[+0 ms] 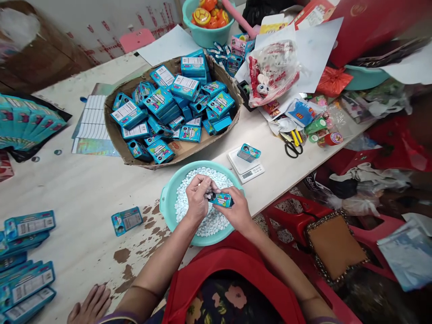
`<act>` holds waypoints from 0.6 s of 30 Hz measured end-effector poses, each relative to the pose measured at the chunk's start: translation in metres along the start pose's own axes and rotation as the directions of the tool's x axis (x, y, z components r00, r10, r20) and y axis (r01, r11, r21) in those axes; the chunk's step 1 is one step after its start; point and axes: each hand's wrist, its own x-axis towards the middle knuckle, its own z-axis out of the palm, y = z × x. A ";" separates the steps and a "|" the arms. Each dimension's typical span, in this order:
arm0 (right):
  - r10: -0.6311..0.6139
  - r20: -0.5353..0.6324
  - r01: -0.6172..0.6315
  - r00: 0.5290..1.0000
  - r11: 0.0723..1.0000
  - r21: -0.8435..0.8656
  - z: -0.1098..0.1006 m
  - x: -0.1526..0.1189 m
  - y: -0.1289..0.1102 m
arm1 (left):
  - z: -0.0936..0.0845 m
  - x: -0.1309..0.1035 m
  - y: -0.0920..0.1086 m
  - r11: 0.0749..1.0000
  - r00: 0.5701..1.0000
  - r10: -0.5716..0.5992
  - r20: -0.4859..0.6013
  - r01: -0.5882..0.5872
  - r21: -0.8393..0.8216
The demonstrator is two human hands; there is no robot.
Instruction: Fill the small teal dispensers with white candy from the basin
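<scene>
My right hand (236, 209) grips a small blue candy box (222, 200), held tilted above the mint-green basin (163, 201). At the box's open end, my left hand (198, 196) is closed, with its fingertips pinched over a few small white candies. The fingers partly hide both the candies and the opening. Below both hands, the basin is filled with loose white candies (187, 216). Just beyond the basin's right rim, another blue box (249, 152) rests on a small digital scale (246, 168).
A large cut-down carton (145, 163) heaped with blue boxes stands behind the basin. A single box (127, 221) and stacked boxes (29, 285) lie left. Black-handled scissors (293, 147) and bagged clutter are at right. Bare digits (91, 303) show at lower left, hand or foot unclear.
</scene>
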 end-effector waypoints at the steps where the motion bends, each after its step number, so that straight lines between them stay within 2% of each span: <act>1: 0.007 0.001 -0.007 1.000 1.000 0.006 0.001 0.001 0.000 | 0.000 0.000 0.000 1.000 1.000 0.015 0.001 -0.015 0.012; 5: 0.027 0.014 -0.028 1.000 0.999 0.035 0.004 0.004 0.001 | 0.002 -0.001 0.001 0.995 0.996 0.094 -0.014 -0.093 0.049; 11: -0.022 -0.002 0.022 1.000 0.998 0.063 0.002 0.004 -0.007 | 0.000 -0.002 0.010 0.994 0.993 0.111 -0.047 -0.111 0.001; 14: -0.030 -0.015 0.031 0.999 0.995 0.095 0.005 0.005 -0.006 | 0.001 -0.003 0.010 0.989 0.988 0.150 -0.026 -0.150 0.006; 18: 0.016 -0.022 -0.013 1.000 0.991 0.133 0.011 0.008 0.000 | 0.001 -0.004 0.009 0.991 0.992 0.129 0.008 -0.129 0.026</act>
